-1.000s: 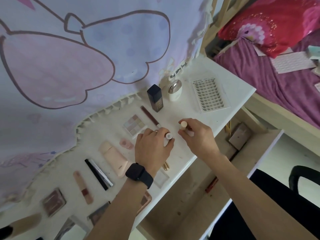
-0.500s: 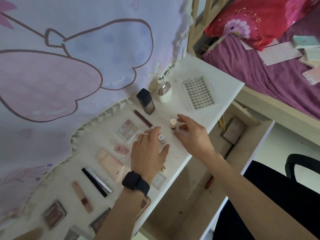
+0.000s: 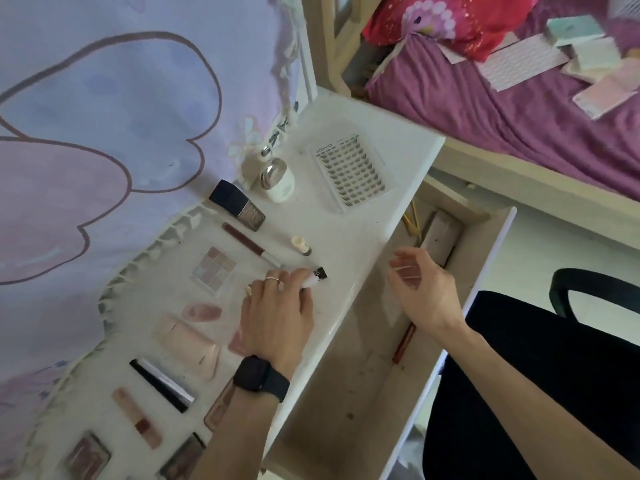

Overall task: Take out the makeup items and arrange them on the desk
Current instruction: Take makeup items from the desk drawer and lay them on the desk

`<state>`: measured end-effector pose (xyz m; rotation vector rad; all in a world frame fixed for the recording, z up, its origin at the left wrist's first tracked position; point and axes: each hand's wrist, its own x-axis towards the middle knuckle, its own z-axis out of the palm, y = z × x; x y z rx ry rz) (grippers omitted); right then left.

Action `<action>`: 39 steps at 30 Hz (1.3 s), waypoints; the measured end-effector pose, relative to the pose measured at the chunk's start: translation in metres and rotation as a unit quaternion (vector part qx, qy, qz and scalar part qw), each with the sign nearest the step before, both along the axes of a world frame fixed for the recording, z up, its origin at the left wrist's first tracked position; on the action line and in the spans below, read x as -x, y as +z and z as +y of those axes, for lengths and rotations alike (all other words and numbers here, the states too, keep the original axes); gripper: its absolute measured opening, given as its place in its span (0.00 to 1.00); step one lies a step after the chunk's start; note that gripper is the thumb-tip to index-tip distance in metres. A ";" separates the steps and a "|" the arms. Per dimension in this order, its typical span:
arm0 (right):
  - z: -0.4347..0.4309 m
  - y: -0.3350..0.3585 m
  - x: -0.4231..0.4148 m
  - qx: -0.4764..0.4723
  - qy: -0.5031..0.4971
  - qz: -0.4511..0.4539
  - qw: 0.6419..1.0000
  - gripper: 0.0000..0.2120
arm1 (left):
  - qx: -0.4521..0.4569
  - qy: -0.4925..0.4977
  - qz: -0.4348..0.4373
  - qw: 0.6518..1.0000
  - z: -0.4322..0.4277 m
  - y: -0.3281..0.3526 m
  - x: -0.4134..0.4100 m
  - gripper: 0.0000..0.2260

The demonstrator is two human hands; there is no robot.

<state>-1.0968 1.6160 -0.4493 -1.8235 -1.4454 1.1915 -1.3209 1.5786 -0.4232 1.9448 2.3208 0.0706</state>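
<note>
My left hand [image 3: 277,313] rests on the white desk [image 3: 360,244] and grips a small white tube with a black cap [image 3: 316,276] lying on its side. A cream-capped little bottle [image 3: 300,245] stands alone just beyond it. My right hand [image 3: 420,289] hovers over the pulled-out drawer [image 3: 349,386], fingers loosely curled and holding nothing. A red lip pencil [image 3: 404,342] and a beige box [image 3: 440,233] lie in the drawer. Several makeup items sit in rows on the desk: a pastel palette [image 3: 214,268], a dark foundation bottle [image 3: 239,210], a brown lip gloss [image 3: 249,244].
A lash tray [image 3: 349,174] and a white jar with a silver lid [image 3: 277,180] lie at the desk's far end. A printed curtain [image 3: 121,116] hangs along the left. A bed with purple sheet [image 3: 519,109] is at right. A black chair [image 3: 588,289] stands near the drawer.
My right hand let go of the cream-capped bottle, now standing on the desk, and moved back over the drawer. My left hand laid its white tube on its side.
</note>
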 end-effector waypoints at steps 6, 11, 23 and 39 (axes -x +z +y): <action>0.013 0.003 0.026 -0.063 -0.004 0.011 0.998 0.14 | -0.016 -0.062 0.018 0.998 0.013 0.004 0.006 0.09; 0.036 -0.010 0.014 -0.034 -0.076 0.000 0.997 0.12 | -0.084 -0.009 -0.076 0.994 0.007 0.003 0.008 0.08; 0.123 -0.091 0.002 0.175 -0.016 -0.242 0.954 0.29 | -0.059 0.056 -0.086 0.993 0.017 0.008 0.009 0.08; 0.053 -0.071 0.012 0.178 0.064 -0.275 0.943 0.12 | -0.030 0.073 -0.095 0.992 -0.001 0.024 0.016 0.28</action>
